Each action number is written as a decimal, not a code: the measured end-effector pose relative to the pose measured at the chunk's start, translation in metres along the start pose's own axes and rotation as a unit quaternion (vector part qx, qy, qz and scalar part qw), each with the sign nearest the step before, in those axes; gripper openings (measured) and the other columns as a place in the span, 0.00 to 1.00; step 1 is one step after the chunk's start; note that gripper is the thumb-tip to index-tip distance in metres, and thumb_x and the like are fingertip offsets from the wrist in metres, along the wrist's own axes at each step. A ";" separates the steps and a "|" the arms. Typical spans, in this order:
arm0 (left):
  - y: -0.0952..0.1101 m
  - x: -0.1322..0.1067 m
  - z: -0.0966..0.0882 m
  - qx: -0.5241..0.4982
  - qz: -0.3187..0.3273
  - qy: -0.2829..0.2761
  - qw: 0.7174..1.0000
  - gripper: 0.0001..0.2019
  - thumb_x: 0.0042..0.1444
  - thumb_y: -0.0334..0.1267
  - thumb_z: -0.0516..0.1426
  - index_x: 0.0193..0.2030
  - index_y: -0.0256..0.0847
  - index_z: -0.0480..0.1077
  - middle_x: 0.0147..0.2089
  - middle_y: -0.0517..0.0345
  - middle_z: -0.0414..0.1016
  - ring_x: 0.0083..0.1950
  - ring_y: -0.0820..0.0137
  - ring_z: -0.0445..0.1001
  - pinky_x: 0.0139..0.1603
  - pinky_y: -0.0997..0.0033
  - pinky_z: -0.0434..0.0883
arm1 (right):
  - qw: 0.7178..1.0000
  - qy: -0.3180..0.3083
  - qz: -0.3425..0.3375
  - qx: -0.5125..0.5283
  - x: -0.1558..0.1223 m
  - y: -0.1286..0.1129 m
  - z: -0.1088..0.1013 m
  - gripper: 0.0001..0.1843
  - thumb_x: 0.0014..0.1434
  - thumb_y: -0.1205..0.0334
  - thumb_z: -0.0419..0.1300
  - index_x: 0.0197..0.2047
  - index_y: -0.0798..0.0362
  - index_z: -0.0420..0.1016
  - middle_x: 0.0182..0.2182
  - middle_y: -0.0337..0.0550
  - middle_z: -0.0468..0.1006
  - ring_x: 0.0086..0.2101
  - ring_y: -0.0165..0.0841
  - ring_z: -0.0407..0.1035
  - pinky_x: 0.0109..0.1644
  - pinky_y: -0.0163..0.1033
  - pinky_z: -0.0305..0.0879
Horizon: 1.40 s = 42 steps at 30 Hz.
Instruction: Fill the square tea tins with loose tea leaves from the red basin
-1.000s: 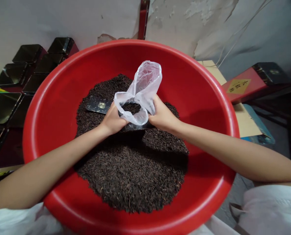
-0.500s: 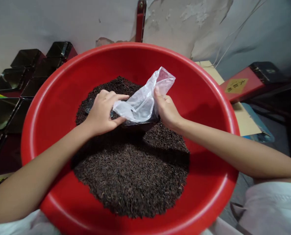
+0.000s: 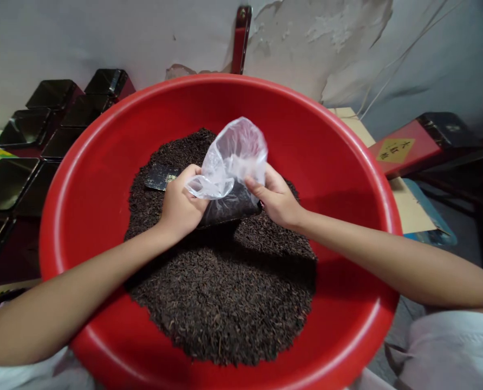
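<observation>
A big red basin [image 3: 339, 162] holds a heap of dark loose tea leaves [image 3: 225, 292]. Over the heap both hands grip a thin clear plastic bag [image 3: 233, 154] whose lower part is dark with tea. My left hand [image 3: 180, 206] is closed on the bag's left edge and bottom. My right hand [image 3: 276, 197] pinches its right edge. The bag's mouth stands open and points up. A black lid or tin [image 3: 160, 177] with a gold mark lies half sunk in the leaves, just left of my left hand.
Several black open tins [image 3: 34, 141] stand in rows left of the basin. A long red box [image 3: 412, 143] with a yellow label and flat cardboard [image 3: 412, 206] lie to the right. A peeling wall runs behind. White clothing shows at the bottom edge.
The bag, flattened sideways half a second ago, now stands up with its mouth open. My left hand has moved from on top of the bag to its left edge.
</observation>
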State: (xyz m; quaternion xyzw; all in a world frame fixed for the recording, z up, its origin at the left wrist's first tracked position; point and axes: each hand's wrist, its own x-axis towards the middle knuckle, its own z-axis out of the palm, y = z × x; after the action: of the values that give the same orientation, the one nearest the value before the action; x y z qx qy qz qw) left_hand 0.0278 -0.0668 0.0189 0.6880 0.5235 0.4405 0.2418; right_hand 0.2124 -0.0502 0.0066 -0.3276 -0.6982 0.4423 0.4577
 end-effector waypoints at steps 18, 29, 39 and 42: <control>-0.005 0.004 -0.004 0.045 0.174 -0.134 0.975 0.05 0.55 0.32 0.54 0.38 0.41 0.68 0.32 0.60 0.75 0.33 0.71 0.75 0.34 0.73 0.70 | 0.994 0.035 0.087 -0.064 0.000 -0.005 0.005 0.18 0.54 0.48 0.59 0.22 0.53 0.74 0.28 0.42 0.75 0.41 0.36 0.65 0.52 0.47 0.61; -0.008 0.002 0.002 0.116 0.281 -0.029 0.952 0.18 0.54 0.44 0.57 0.50 0.41 0.65 0.45 0.52 0.72 0.43 0.66 0.70 0.42 0.66 0.67 | 0.956 -0.158 -0.095 -0.228 0.000 -0.016 -0.007 0.09 0.57 0.64 0.51 0.32 0.54 0.73 0.36 0.46 0.75 0.44 0.38 0.62 0.52 0.48 0.61; -0.003 -0.003 0.009 0.189 0.122 -0.040 0.973 0.13 0.49 0.45 0.57 0.22 0.43 0.59 0.22 0.60 0.65 0.31 0.64 0.65 0.37 0.61 0.62 | 0.988 -0.038 -0.102 -0.107 -0.002 -0.014 -0.006 0.20 0.55 0.46 0.59 0.44 0.51 0.65 0.41 0.45 0.69 0.42 0.34 0.67 0.48 0.45 0.66; -0.004 -0.006 0.014 0.231 0.082 -0.013 0.969 0.15 0.48 0.47 0.58 0.22 0.42 0.57 0.24 0.58 0.65 0.34 0.61 0.64 0.39 0.57 0.62 | 0.979 -0.012 -0.141 -0.145 -0.005 -0.007 0.003 0.14 0.57 0.52 0.61 0.41 0.51 0.69 0.37 0.42 0.72 0.39 0.33 0.67 0.47 0.43 0.65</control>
State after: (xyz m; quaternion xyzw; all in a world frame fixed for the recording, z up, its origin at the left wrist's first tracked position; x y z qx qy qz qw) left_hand 0.0374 -0.0693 0.0066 0.7714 0.5498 0.3172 0.0457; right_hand 0.2107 -0.0579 0.0104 -0.2831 -0.7996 0.2717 0.4546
